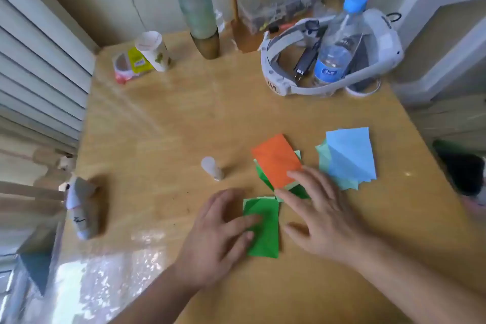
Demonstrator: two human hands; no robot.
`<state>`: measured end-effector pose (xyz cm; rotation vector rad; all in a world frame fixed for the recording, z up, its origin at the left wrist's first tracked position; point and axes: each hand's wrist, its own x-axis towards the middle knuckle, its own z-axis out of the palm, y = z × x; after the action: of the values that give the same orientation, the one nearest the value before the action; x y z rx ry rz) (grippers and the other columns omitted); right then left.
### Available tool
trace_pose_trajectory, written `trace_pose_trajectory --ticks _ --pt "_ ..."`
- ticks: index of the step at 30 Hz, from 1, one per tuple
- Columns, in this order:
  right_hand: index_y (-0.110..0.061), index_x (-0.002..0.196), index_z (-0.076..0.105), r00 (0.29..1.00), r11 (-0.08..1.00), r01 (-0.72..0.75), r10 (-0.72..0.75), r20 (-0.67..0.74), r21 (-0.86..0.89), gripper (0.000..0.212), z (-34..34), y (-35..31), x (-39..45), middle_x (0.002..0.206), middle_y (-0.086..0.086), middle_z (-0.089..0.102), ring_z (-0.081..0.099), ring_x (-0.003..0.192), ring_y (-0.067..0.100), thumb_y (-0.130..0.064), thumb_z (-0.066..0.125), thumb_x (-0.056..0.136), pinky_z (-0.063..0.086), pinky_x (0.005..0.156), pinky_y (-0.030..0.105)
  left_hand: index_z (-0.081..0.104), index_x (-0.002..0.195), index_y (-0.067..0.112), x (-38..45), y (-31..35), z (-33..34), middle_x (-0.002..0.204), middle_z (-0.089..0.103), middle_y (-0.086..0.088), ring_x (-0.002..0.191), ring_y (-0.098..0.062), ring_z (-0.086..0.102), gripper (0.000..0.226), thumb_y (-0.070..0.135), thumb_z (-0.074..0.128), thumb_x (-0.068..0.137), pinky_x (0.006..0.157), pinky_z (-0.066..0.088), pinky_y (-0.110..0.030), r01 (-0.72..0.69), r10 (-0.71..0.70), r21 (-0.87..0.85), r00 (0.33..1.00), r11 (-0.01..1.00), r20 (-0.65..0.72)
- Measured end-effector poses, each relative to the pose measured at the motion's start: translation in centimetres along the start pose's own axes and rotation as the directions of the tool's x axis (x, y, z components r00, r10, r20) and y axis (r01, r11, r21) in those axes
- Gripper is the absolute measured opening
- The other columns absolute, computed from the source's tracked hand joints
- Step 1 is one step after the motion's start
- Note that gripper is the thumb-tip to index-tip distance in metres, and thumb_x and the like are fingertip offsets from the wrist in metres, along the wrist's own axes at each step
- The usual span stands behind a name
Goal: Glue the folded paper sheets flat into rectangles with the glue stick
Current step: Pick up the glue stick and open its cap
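A folded green paper rectangle [264,229], long axis running away from the viewer, is pressed flat on the table [163,123] by the straight fingers of the left hand [223,234]. The right hand [315,213] is spread open, fingertips on the orange sheet [276,159]. The glue stick [211,168] lies just left. Bottle [335,42] label writing is illegible.

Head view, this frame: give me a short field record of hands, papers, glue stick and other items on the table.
left hand: fingers flat on the green folded paper, pressing it to the table
right hand: open, fingertips at the near edge of the orange paper
orange paper: on top of a pile of green sheets
blue paper: top of a separate pile, right of the orange one
glue stick: lying on the table, left of the papers, untouched
also on table: water bottle, paper cup
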<state>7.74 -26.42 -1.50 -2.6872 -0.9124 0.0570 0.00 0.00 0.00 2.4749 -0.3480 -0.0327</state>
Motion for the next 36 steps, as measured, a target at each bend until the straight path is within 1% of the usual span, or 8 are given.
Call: trace_pose_trajectory --ticks 8,12,16,20,25,29,33,36 --pt "-0.036 0.150 0.046 0.978 0.989 0.104 -0.120 -0.173 -0.101 0.073 2.5 1.1 -0.8 0.150 0.009 0.050 0.039 0.146 0.044 -0.056 0.059 0.080 0.038 0.110 0.070 0.065 0.139 0.028 -0.5 -2.1 3.4 0.150 0.056 0.006 0.149 -0.024 0.041 0.050 0.050 0.064 0.095 0.114 0.043 -0.048 -0.134 0.167 0.322 0.983 0.937 -0.076" --pt "-0.044 0.153 0.038 0.972 0.982 0.114 -0.141 -0.187 -0.150 0.069 2.8 0.6 -1.6 0.147 -0.003 0.050 0.039 0.145 0.036 -0.061 0.047 0.086 0.038 0.112 0.067 0.060 0.144 0.023 -1.5 -1.6 4.0 0.146 0.060 0.010 0.142 -0.014 0.049 0.059 0.052 0.061 0.092 0.116 0.042 -0.035 -0.142 0.217 0.409 0.966 0.902 -0.143" --pt "-0.044 0.155 0.033 0.976 0.978 0.094 -0.128 -0.178 -0.189 0.072 1.9 0.3 -1.4 0.152 -0.003 0.045 0.035 0.145 0.034 -0.063 0.045 0.087 0.035 0.116 0.057 0.061 0.143 0.022 -1.6 -0.6 3.2 0.145 0.061 0.002 0.132 -0.012 0.053 0.063 0.050 0.065 0.088 0.109 0.030 -0.013 -0.054 0.128 0.353 0.974 0.934 -0.189" --pt "-0.047 0.158 0.023 0.986 0.984 0.028 -0.056 -0.158 -0.174 0.079 1.2 -0.5 -1.9 0.158 -0.008 0.037 0.030 0.147 0.027 -0.068 0.041 0.084 0.029 0.122 0.047 0.060 0.145 0.025 -2.0 0.9 2.5 0.148 0.059 0.005 0.134 -0.014 0.054 0.064 0.045 0.075 0.086 0.104 0.031 -0.011 0.002 0.051 0.288 0.982 0.958 -0.179" --pt "-0.051 0.159 0.013 0.991 0.989 -0.053 0.035 -0.126 -0.139 0.084 0.8 -1.0 -1.7 0.161 -0.013 0.030 0.021 0.151 0.021 -0.073 0.034 0.080 0.024 0.124 0.046 0.068 0.134 0.035 -2.2 1.6 0.9 0.104 0.070 0.015 0.090 -0.001 0.063 0.048 0.041 0.076 0.087 0.078 0.042 -0.012 0.195 -0.173 0.108 0.967 0.975 -0.185" --pt "-0.052 0.160 0.003 0.991 0.986 -0.047 0.026 -0.131 -0.163 0.085 0.8 -0.9 -1.3 0.163 -0.015 0.024 0.017 0.153 0.019 -0.069 0.045 0.087 0.020 0.126 0.043 0.079 0.112 0.034 -2.4 0.2 -0.2 0.081 0.067 0.025 0.066 0.013 0.060 0.025 0.020 0.068 0.093 0.061 0.039 -0.005 0.243 -0.254 -0.073 0.931 0.967 -0.263" --pt "-0.056 0.157 -0.005 0.987 0.990 -0.033 0.011 -0.162 -0.134 0.088 0.9 -0.7 -1.4 0.162 -0.018 0.020 0.016 0.152 0.016 -0.072 0.043 0.085 0.019 0.127 0.040 0.075 0.098 0.046 -2.1 -1.5 -0.9 0.080 0.066 0.031 0.072 0.013 0.062 0.026 0.022 0.071 0.088 0.071 0.047 -0.011 0.259 -0.253 -0.010 0.934 0.966 -0.250" --pt "-0.066 0.151 -0.012 0.980 0.993 0.012 -0.034 -0.194 -0.117 0.086 1.5 -0.2 -1.4 0.159 -0.022 0.020 0.016 0.152 0.014 -0.076 0.039 0.083 0.019 0.126 0.038 0.075 0.096 0.043 -1.7 -2.9 -1.4 0.093 0.064 0.022 0.081 0.009 0.062 0.017 0.029 0.073 0.087 0.079 0.050 -0.015 0.212 -0.193 0.085 0.961 0.973 -0.196"
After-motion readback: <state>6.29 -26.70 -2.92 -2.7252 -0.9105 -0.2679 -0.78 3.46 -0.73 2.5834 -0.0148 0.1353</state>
